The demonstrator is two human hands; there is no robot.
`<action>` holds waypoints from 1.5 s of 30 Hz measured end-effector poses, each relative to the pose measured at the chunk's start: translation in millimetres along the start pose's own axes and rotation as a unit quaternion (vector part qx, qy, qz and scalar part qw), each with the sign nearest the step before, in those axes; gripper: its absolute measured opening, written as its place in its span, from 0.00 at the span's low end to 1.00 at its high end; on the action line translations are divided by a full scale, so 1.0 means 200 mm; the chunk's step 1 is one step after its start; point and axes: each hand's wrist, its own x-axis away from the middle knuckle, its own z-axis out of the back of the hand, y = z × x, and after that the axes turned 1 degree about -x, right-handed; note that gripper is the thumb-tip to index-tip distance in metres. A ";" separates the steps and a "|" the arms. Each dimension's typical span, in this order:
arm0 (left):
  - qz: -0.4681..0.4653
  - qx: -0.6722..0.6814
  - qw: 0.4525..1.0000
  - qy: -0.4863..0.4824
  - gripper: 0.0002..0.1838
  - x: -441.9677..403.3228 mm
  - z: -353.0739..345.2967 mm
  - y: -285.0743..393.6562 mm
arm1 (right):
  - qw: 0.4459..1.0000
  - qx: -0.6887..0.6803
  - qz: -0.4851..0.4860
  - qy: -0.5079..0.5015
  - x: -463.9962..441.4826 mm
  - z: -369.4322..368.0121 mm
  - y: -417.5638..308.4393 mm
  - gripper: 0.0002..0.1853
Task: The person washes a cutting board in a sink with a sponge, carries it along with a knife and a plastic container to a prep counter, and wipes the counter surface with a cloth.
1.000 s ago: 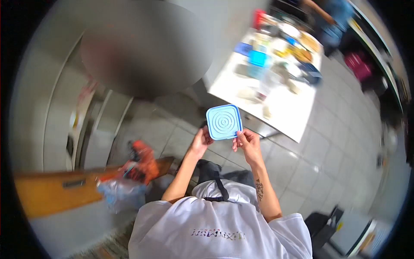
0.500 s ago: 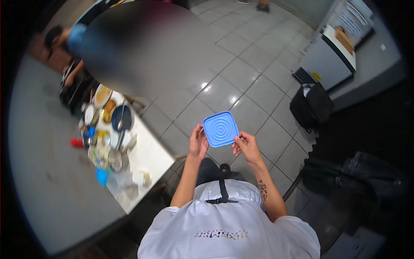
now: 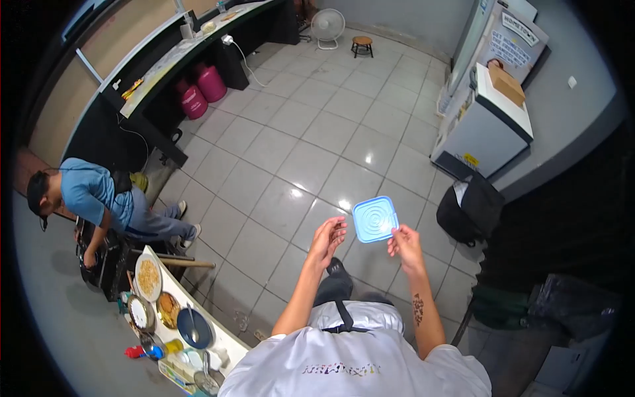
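Blue plastic formed the square lid [image 3: 375, 220] pinched ahead at 12 o'clock by the right hand [image 3: 407, 249], the left hand [image 3: 325, 242] empty, loosely open at its 8 o'clock, a holding step seemingly needing steadiness next.

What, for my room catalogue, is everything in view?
lid: 1, blue, near centre
table: 1, white, lower left
plate: 1, white, on table
bowl: 1, dark blue, on table
other tableware: uncountable, mixed, on table
counter: 1, black, upper left
cylinders: 2, pink, under counter
fan: 1, white, top centre
stool: 1, brown, beside fan
chest: 1, grey-white, right
box: 1, brown, on chest
bag: 1, black, beside chest
co-worker: 1, blue shirt, far left
left hand: 1, bare, left of lid
right hand: 1, bare, holding lid's edge
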 end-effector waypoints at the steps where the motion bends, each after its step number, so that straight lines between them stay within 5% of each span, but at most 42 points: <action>1: -0.029 -0.024 0.999 -0.034 0.17 -0.10 -0.03 0.18 | 0.999 0.027 0.028 -0.003 -0.13 -0.06 -0.11 0.08; 6: -0.156 -0.046 0.974 -0.154 0.23 -0.40 0.01 0.97 | 0.990 -0.081 0.105 -0.058 -0.70 -0.40 -0.54 0.06; 8: -0.163 0.013 0.961 -0.223 0.28 -0.61 0.15 1.12 | 0.983 -0.114 0.119 -0.079 -0.97 -0.50 -0.58 0.05; 10: -0.107 0.200 0.885 -0.406 0.27 -0.85 0.35 1.19 | 0.969 -0.212 0.091 -0.090 -1.29 -0.57 -0.43 0.05; 11: -0.008 0.091 0.944 -0.318 0.30 -1.14 0.54 1.21 | 0.972 -0.206 0.066 -0.095 -1.51 -0.61 -0.32 0.06; 12: -0.017 0.091 0.945 -0.314 0.30 -1.28 0.63 1.26 | 0.995 -0.041 0.044 -0.085 -1.75 -0.61 -0.19 0.06; 13: -0.063 -0.086 0.956 -0.272 0.30 -1.38 0.71 1.27 | 0.990 0.122 0.027 -0.069 -1.97 -0.60 -0.05 0.07; 14: -0.108 -0.259 0.934 -0.222 0.29 -1.49 0.76 1.29 | 0.939 0.334 0.072 0.036 -2.20 -0.57 0.16 0.08; 15: -0.151 -0.423 0.879 -0.160 0.28 -1.60 0.79 1.35 | 0.832 0.523 0.116 0.143 -2.40 -0.60 0.28 0.09; 16: -0.186 -0.572 0.794 -0.088 0.28 -1.72 0.80 1.48 | 0.833 0.520 0.128 0.139 -2.55 -0.74 0.20 0.09; 17: -0.193 -0.571 0.794 -0.077 0.28 -1.84 0.82 1.62 | 0.851 0.491 0.121 0.140 -2.67 -0.87 0.12 0.09; 19: -0.180 -0.368 0.912 0.020 0.22 -1.95 0.90 1.84 | 0.873 0.459 0.099 0.132 -2.79 -1.18 0.02 0.09; 21: -0.205 -0.402 0.891 0.057 0.21 -2.05 0.98 2.11 | 0.958 0.269 0.084 0.054 -2.99 -1.55 -0.19 0.09; 24: -0.234 -0.375 0.892 0.093 0.21 -2.21 1.09 2.42 | 0.986 0.141 0.025 -0.089 -3.27 -2.01 -0.37 0.11; 35: -0.150 -0.165 0.961 0.164 0.20 -3.15 1.60 3.27 | 0.964 0.022 -0.141 -0.224 -4.29 -3.07 -0.39 0.10; 45: -0.213 -0.136 0.959 0.125 0.24 -4.05 1.76 4.42 | 0.965 0.020 -0.096 -0.245 -5.43 -3.85 -0.74 0.09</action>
